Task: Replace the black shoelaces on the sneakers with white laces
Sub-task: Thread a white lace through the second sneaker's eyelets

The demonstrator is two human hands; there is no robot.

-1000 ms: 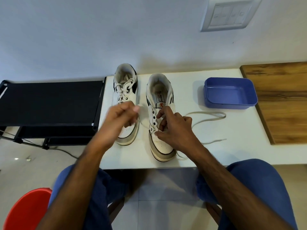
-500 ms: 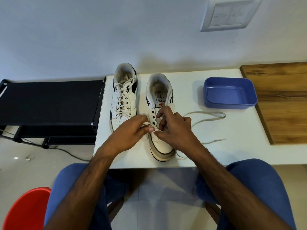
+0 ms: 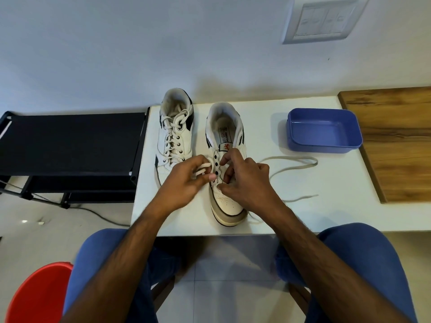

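Two white sneakers stand side by side on the white table (image 3: 326, 213), toes toward me. The left sneaker (image 3: 173, 134) is laced in white. The right sneaker (image 3: 227, 197) has most eyelets bare. A white lace (image 3: 291, 163) trails from it in a loop across the table to the right. My left hand (image 3: 186, 180) pinches a doubled bit of that lace beside the shoe's left eyelet row. My right hand (image 3: 247, 180) grips the shoe's upper at the right eyelet row, fingers curled into the opening. No black lace shows.
An empty blue plastic tub (image 3: 324, 131) sits on the table to the right, with a wooden board (image 3: 394, 141) beyond it. A black rack (image 3: 70, 145) stands left of the table. A red stool (image 3: 37, 297) is at the lower left.
My left hand came down from over the left sneaker to the right sneaker's left eyelets and now pinches the lace there. My right hand stayed on the shoe.
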